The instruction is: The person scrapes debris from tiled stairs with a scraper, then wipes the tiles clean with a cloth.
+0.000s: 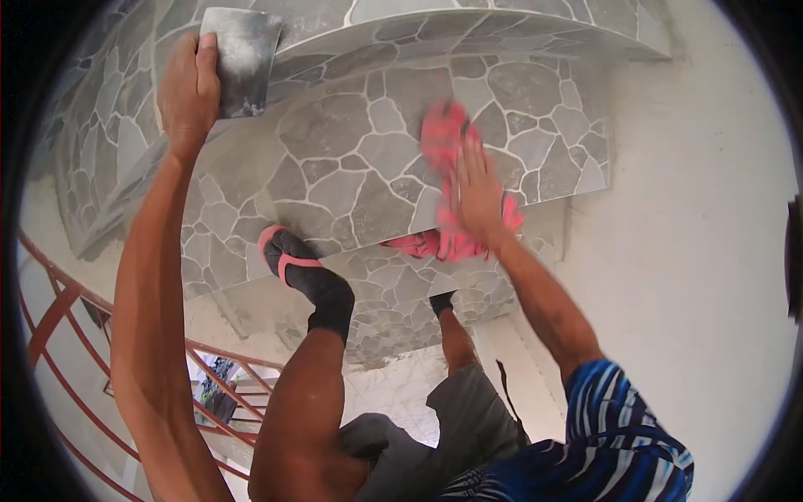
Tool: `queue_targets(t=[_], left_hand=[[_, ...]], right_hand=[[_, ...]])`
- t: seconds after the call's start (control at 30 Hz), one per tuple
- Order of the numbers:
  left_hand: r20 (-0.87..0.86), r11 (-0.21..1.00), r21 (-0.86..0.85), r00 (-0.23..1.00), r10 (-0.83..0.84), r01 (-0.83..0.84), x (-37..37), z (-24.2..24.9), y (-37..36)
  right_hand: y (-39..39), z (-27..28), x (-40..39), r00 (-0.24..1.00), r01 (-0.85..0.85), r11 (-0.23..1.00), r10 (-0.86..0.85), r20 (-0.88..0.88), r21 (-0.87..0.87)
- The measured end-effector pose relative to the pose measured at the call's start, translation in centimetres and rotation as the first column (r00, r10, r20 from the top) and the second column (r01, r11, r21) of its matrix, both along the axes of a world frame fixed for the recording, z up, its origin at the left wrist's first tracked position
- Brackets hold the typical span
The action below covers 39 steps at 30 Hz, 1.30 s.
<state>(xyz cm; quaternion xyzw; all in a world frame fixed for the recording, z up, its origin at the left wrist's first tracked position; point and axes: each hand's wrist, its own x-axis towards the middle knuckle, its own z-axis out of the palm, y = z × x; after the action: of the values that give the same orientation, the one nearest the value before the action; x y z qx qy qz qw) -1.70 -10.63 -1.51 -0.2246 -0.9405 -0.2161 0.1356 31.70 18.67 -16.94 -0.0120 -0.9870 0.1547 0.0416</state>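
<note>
My left hand grips a flat grey rectangular plate by its edge, thumb on top. Whitish residue smears the plate's face. On the stone-patterned step, my right hand presses a bunched pink cloth with dark markings against the surface. The fingers lie long over the cloth, and both are blurred by motion. Part of the cloth hangs over the step's front edge. Pale lines run between the grey stone shapes.
A curved higher step rises at the top. My foot in a dark sock and pink flip-flop stands at the step's left front. Lower steps drop away below. A reddish metal railing curves along the left; a pale wall is on the right.
</note>
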Motion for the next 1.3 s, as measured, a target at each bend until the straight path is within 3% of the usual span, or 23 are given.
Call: queue_targets(t=[0.07, 0.13, 0.2, 0.23, 0.3, 0.33, 0.4, 0.47, 0.5, 0.57, 0.67, 0.73, 0.77, 0.8, 0.9, 0.93, 0.97, 1.0, 1.07, 1.17, 1.2, 1.27, 1.3], left_hand=[[-0.008, 1.0, -0.019, 1.0, 0.005, -0.005, 0.0, -0.2, -0.3], [-0.004, 1.0, -0.028, 1.0, 0.009, -0.009, 0.1, -0.1, -0.4], [0.003, 0.999, -0.033, 1.0, 0.028, -0.028, 0.1, 0.0, -0.1], [0.016, 0.998, -0.04, 0.999, 0.045, -0.045, 0.3, 0.1, 0.0], [0.025, 0.997, -0.043, 0.998, 0.059, -0.058, 0.7, 0.2, 0.1], [0.016, 0.998, -0.034, 0.998, 0.054, -0.053, 0.7, 0.2, 0.2], [0.013, 0.998, -0.034, 0.999, 0.052, -0.051, 0.5, 0.1, 0.1], [0.024, 0.997, -0.052, 0.998, 0.056, -0.055, 0.3, -0.1, -0.2], [0.02, 0.998, -0.045, 0.998, 0.055, -0.054, 0.2, -0.1, -0.1], [0.024, 0.998, -0.042, 0.998, 0.054, -0.053, 0.2, -0.2, -0.2], [0.083, 0.998, -0.046, 0.995, 0.055, -0.052, 0.4, -0.1, -0.3], [0.037, 0.999, -0.029, 0.999, 0.026, -0.024, 0.3, 0.1, 0.1], [0.014, 1.0, -0.024, 1.0, 0.012, -0.011, 0.5, 0.2, 0.1], [0.006, 1.0, -0.016, 1.0, 0.004, -0.004, 0.4, 0.4, 0.4], [0.005, 1.0, -0.012, 1.0, -0.016, 0.016, 0.7, 0.6, 0.2], [0.002, 1.0, -0.014, 1.0, -0.023, 0.023, 0.6, 0.8, 0.5], [0.01, 1.0, -0.022, 1.0, -0.021, 0.021, 0.7, 0.5, 0.1], [0.015, 1.0, -0.02, 1.0, -0.009, 0.009, 0.7, 0.3, -0.1], [0.023, 1.0, -0.011, 1.0, -0.001, 0.001, 0.5, 0.1, 0.0], [-0.025, 0.999, -0.037, 1.0, 0.003, -0.004, 0.4, -0.2, -0.2], [0.003, 0.999, -0.033, 1.0, 0.016, -0.016, 0.5, -0.2, -0.3], [0.054, 0.999, -0.013, 0.998, 0.041, -0.041, 0.6, 0.1, 0.1], [0.033, 1.0, -0.02, 0.999, 0.025, -0.024, 0.7, -0.1, 0.2]], right_hand=[[0.5, -0.5, 6.3, 0.995, -0.024, 1.0, 0.022, 0.098, 0.012], [2.8, 1.6, 8.6, 0.958, 0.147, 0.972, -0.094, 0.272, -0.181], [6.8, 4.3, 8.6, 0.731, 0.62, 0.772, -0.503, 0.461, -0.14], [9.8, 6.0, 7.0, 0.75, 0.662, 0.714, -0.631, 0.198, -0.229], [16.6, 9.9, 2.4, 0.703, 0.705, 0.673, -0.704, 0.097, -0.224], [21.4, 9.8, 0.1, 0.716, 0.674, 0.734, -0.676, 0.175, 0.079], [26.0, 7.2, -5.5, 0.761, 0.649, 0.76, -0.646, -0.061, 0.047], [29.2, 2.9, -10.2, 0.779, 0.621, 0.783, -0.622, 0.081, 0.048], [30.4, -1.7, -12.4, 0.805, 0.594, 0.803, -0.592, -0.038, 0.055], [27.4, -5.3, -14.1, 0.889, 0.45, 0.834, -0.452, -0.071, 0.32], [13.3, -10.9, -16.1, 0.926, 0.28, 0.678, -0.377, -0.005, 0.68], [3.0, -8.4, -14.5, 0.977, -0.037, 0.987, 0.002, 0.215, 0.158], [-2.3, -7.0, -13.6, 0.933, -0.145, 0.976, 0.19, 0.304, -0.163], [-6.1, -5.9, -13.1, 0.841, -0.377, 0.725, 0.529, 0.116, -0.576], [-5.7, 6.4, -12.1, 0.912, -0.193, 0.728, 0.381, 0.154, -0.658], [-3.4, 3.0, -10.1, 0.982, -0.188, 0.849, 0.15, -0.116, -0.494], [4.2, 3.8, -9.2, 1.0, 0.022, 0.836, -0.017, 0.014, -0.549], [9.0, 2.1, -8.7, 0.995, 0.063, 0.958, -0.083, -0.058, -0.281], [13.6, 3.1, -10.3, 0.872, 0.373, 0.878, -0.442, -0.209, -0.3], [15.9, -4.9, -11.4, 0.811, 0.53, 0.802, -0.385, -0.44, 0.274], [13.4, -6.2, -13.5, 0.873, 0.484, 0.797, -0.469, -0.134, 0.362], [3.0, -10.3, -17.6, 0.877, 0.43, 0.749, -0.479, -0.038, 0.504], [-3.8, -7.9, -18.4, 0.895, 0.421, 0.772, -0.438, -0.081, 0.477]])
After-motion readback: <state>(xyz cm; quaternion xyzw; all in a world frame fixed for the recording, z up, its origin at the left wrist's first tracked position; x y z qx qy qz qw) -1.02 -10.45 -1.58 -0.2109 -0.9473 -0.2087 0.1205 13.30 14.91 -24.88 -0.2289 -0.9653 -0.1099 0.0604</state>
